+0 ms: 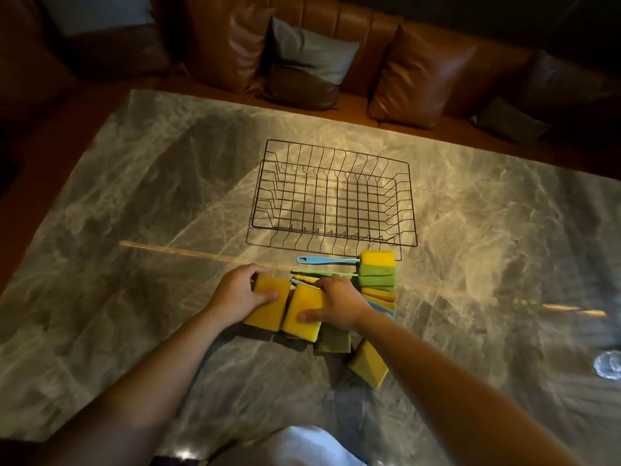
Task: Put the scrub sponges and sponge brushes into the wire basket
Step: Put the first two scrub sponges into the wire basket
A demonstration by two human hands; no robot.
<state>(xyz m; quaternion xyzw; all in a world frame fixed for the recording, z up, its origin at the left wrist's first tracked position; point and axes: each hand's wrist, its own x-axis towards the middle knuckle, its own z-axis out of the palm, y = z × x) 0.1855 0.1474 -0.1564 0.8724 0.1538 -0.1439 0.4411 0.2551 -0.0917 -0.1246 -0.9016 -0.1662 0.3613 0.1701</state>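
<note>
An empty black wire basket (332, 196) stands on the marble table (134, 196), just beyond a cluster of sponges. My left hand (240, 292) grips a yellow scrub sponge (267, 309). My right hand (339, 302) grips a second yellow scrub sponge (302, 317) beside it. Behind my right hand lie sponge brushes side by side: one with a blue handle (326, 260) and yellow head (378, 257), one with a green handle (319, 273) and green head (378, 275). More sponges sit under my right wrist: a dark green one (332, 341) and a yellow one (368, 364).
A brown leather sofa with cushions (420, 75) runs along the table's far side. A small glass object (608, 364) sits at the right edge of the table. White cloth (302, 445) shows at the near edge.
</note>
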